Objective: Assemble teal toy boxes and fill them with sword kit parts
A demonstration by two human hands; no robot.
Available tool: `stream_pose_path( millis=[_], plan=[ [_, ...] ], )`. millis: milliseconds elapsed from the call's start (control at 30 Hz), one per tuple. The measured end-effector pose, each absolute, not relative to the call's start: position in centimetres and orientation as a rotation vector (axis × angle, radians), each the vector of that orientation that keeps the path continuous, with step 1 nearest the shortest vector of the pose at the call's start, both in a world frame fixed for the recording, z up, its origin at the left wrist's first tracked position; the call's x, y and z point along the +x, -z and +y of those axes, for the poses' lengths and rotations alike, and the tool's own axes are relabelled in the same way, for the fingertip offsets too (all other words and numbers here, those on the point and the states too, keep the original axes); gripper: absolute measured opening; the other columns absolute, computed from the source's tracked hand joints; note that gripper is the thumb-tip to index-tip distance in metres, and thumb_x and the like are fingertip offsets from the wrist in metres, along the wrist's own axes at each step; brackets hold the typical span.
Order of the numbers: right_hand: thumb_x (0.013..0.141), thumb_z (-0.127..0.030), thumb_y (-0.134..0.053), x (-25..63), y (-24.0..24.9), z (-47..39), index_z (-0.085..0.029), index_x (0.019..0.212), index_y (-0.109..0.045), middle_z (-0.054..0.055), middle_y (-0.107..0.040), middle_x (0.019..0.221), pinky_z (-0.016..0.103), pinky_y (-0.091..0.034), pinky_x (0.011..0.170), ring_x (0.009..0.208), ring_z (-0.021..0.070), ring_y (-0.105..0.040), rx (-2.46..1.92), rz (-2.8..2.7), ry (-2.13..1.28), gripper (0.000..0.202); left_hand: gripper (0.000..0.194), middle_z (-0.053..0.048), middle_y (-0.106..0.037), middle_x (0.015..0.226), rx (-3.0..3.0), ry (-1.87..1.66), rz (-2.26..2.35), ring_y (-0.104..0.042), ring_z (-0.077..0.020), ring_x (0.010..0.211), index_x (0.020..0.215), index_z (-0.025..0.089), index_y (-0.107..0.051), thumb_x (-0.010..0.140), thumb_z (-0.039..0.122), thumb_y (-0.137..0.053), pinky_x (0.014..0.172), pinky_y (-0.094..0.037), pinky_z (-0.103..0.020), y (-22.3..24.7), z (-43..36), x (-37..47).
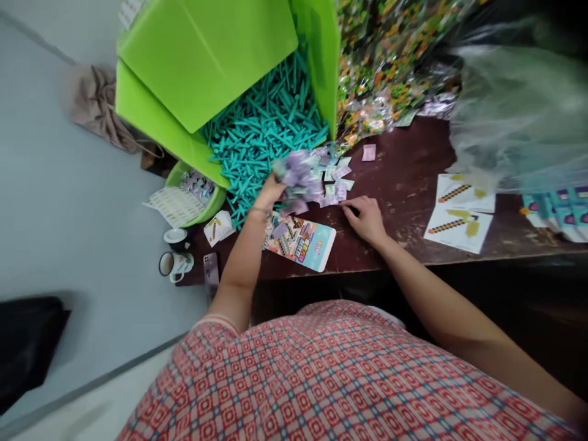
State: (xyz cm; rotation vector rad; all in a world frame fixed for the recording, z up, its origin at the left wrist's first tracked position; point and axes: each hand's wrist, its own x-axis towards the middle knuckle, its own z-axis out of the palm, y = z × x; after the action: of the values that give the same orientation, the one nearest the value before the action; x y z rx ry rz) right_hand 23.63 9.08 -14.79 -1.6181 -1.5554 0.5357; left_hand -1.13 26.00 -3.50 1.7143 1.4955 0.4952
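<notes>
My left hand (272, 188) reaches over the near edge of a heap of teal pointed plastic pieces (271, 131). It is closed on a bunch of small purple packets (298, 174); motion blur smears both, and the fingers are partly hidden. More purple packets (339, 184) lie loose on the brown table just right of the bunch. My right hand (365, 219) rests on the table, index finger stretched toward the nearest loose packet, thumb apart from it, holding nothing visible. Between my arms lies a printed card (303, 242) with a light blue end, a purple packet on it.
A green bin (326, 73) lies tipped, teal pieces spilling out. Bags of orange and green pieces (386, 79) fill the back. White printed sheets (459, 223) and clear plastic (519, 116) are at right. At left are a small green basket (219, 199), a mug (181, 263) and a phone (211, 269).
</notes>
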Motion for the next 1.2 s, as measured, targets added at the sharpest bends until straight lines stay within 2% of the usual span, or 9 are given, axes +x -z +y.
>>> stream_pose_path(
  millis=[100,267,333,400,567,767,967,1100,1200],
  plan=[
    [0.099,-0.031,-0.056,23.8,15.5,8.9,-0.021,0.106,-0.079,0.01,-0.079,0.103,0.046,-0.043,0.095,0.1,0.0295,-0.065,-1.591,-1.495,-0.531,0.026,0.074,-0.015,-0.059,0.152,1.973,-0.352,1.531,-0.066,-0.0307,0.129,0.154,0.018,-0.05,0.091,0.042,-0.08,0.112,-0.051,-0.047,3.1,27.1,-1.9],
    [0.095,-0.033,-0.059,23.6,15.9,8.9,-0.023,0.101,-0.08,0.008,-0.079,0.095,0.043,-0.046,0.09,0.093,0.027,-0.067,-1.58,-1.404,-0.489,0.025,0.027,-0.013,-0.075,0.109,2.027,-0.093,1.921,-0.071,-0.0306,0.11,0.108,0.016,-0.075,0.092,0.038,-0.075,0.104,-0.052,-0.044,1.7,19.0,-12.0],
    [0.094,-0.033,-0.059,23.4,15.6,8.9,-0.023,0.101,-0.081,0.008,-0.079,0.095,0.043,-0.046,0.09,0.092,0.0269,-0.067,-1.591,-1.394,-0.484,0.025,0.03,-0.012,-0.074,0.114,1.912,-0.005,1.952,-0.07,-0.0298,0.109,0.107,0.018,-0.074,0.082,0.032,-0.084,0.1,-0.054,-0.042,3.0,13.6,-14.9],
    [0.094,-0.031,-0.058,23.1,15.0,8.9,-0.022,0.101,-0.081,0.009,-0.079,0.098,0.043,-0.045,0.091,0.095,0.0274,-0.067,-1.591,-1.418,-0.479,0.025,0.041,-0.013,-0.069,0.125,1.901,-0.057,1.967,-0.066,-0.0314,0.119,0.109,0.018,-0.073,0.072,0.022,-0.09,0.103,-0.053,-0.042,5.4,8.9,-16.2],
    [0.098,-0.032,-0.058,23.0,14.6,8.8,-0.023,0.104,-0.08,0.009,-0.08,0.104,0.044,-0.043,0.093,0.102,0.0283,-0.064,-1.572,-1.609,-0.469,0.024,0.005,-0.008,-0.066,0.103,1.898,-0.521,2.056,-0.065,-0.0228,0.095,0.09,0.02,-0.068,0.089,0.016,-0.069,0.092,-0.056,-0.037,9.6,3.8,-16.2],
    [0.102,-0.032,-0.053,21.4,13.3,7.8,-0.022,0.108,-0.079,0.01,-0.079,0.108,0.046,-0.044,0.096,0.104,0.0285,-0.064,-1.528,-1.71,-0.382,0.029,0.015,-0.011,-0.069,0.105,1.909,-0.822,2.049,-0.067,-0.0242,0.104,0.102,0.019,-0.071,0.102,0.026,-0.058,0.099,-0.054,-0.038,7.4,8.6,-14.8],
    [0.103,-0.033,-0.057,11.5,10.3,9.6,-0.029,0.134,-0.074,0.009,-0.069,0.142,0.061,-0.029,0.121,0.142,0.0344,-0.05,-0.837,-2.477,-0.404,0.035,0.046,-0.013,-0.067,0.136,2.066,-1.008,1.385,-0.067,-0.0258,0.122,0.136,0.023,-0.066,0.096,0.045,-0.072,0.104,-0.056,-0.041,5.5,16.2,-6.2],
    [0.105,-0.033,-0.05,13.9,11.0,13.7,-0.022,0.136,-0.071,0.015,-0.063,0.15,0.073,-0.024,0.12,0.145,0.0398,-0.047,-1.257,-2.303,-0.176,0.039,0.035,-0.014,-0.07,0.13,2.014,-1.327,1.577,-0.067,-0.0261,0.123,0.124,0.021,-0.071,0.103,0.047,-0.06,0.105,-0.056,-0.041,2.8,22.5,-10.9],
    [0.106,-0.046,-0.048,20.7,12.9,15.4,-0.019,0.131,-0.073,0.018,-0.065,0.143,0.067,-0.037,0.115,0.14,0.0405,-0.051,-1.473,-1.994,0.002,0.044,0.033,-0.015,-0.071,0.121,1.788,-1.443,1.927,-0.068,-0.0266,0.116,0.118,0.018,-0.071,0.101,0.045,-0.063,0.105,-0.057,-0.042,0.4,27.3,-18.5]
  ],
)
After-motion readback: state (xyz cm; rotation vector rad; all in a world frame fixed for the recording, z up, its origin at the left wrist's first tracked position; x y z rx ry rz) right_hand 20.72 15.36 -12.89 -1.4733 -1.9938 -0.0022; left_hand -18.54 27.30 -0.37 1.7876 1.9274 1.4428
